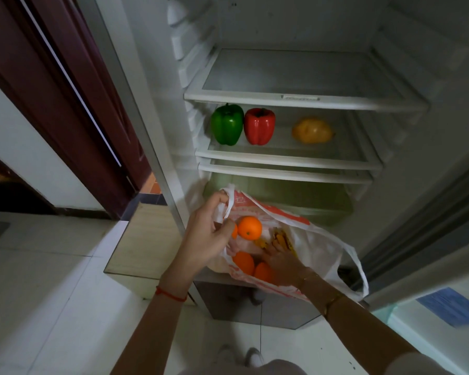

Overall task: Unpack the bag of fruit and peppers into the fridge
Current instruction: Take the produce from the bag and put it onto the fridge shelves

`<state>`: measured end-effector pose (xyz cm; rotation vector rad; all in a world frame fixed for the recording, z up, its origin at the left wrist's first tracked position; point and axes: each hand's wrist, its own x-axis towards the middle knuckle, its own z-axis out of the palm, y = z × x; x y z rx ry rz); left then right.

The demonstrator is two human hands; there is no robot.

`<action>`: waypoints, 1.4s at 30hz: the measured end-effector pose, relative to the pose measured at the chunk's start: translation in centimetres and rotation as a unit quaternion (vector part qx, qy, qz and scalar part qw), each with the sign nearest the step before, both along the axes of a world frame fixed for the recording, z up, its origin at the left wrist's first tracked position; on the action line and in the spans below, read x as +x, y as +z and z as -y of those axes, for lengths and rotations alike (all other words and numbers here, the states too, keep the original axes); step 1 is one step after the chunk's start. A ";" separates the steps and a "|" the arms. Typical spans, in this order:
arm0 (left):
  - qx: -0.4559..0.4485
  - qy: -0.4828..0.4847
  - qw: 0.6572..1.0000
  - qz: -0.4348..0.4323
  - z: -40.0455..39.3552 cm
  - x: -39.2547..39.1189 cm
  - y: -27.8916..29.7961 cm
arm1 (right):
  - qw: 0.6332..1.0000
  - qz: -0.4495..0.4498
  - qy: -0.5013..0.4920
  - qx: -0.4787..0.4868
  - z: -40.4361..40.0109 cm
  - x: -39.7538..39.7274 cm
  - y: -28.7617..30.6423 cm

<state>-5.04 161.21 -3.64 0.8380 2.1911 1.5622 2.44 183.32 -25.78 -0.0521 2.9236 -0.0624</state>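
A white and orange plastic bag (pixel 317 239) hangs open in front of the fridge's bottom drawer. My left hand (pixel 206 236) grips the bag's left handle and holds it up. My right hand (pixel 282 259) reaches inside the bag, its fingers spread among the fruit; whether it grips anything I cannot tell. Several oranges lie in the bag, one on top (pixel 249 227), and yellow fruit (pixel 280 239) shows beside my fingers. On the middle fridge shelf (pixel 282 158) stand a green pepper (pixel 226 124) and a red pepper (pixel 259 125) side by side, with a yellow pepper (pixel 312 129) lying further right.
The top glass shelf (pixel 295 100) holds nothing. A greenish crisper drawer (pixel 282 196) sits behind the bag. The fridge door (pixel 428 226) stands open at the right. A dark red room door (pixel 65 104) is at the left. White floor tiles lie below.
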 end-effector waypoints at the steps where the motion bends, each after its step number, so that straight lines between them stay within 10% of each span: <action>1: 0.000 0.000 1.000 0.001 0.0 -0.1 0.0 | 1.000 0.003 -0.011 -0.005 0.0 0.1 0.3; 10: 0.007 0.020 1.000 0.001 0.0 -0.5 0.6 | 0.905 0.002 -0.188 -0.383 -0.9 0.1 9.5; 16: -0.012 0.023 0.999 -0.038 -0.7 -1.2 0.7 | 0.752 -0.082 -0.182 -0.628 0.0 0.9 19.7; 25: -0.011 0.023 1.000 -0.004 -1.5 -2.3 1.4 | 0.642 -0.214 -0.174 -0.715 1.2 -2.2 30.4; 34: -0.014 0.032 0.999 0.019 -1.9 -2.9 1.9 | 0.767 -0.377 -0.213 -0.474 0.1 -10.3 37.7; 42: 0.003 0.028 0.999 0.030 -1.6 -3.3 1.9 | 0.847 -0.344 -0.216 -0.343 -0.7 -17.7 36.8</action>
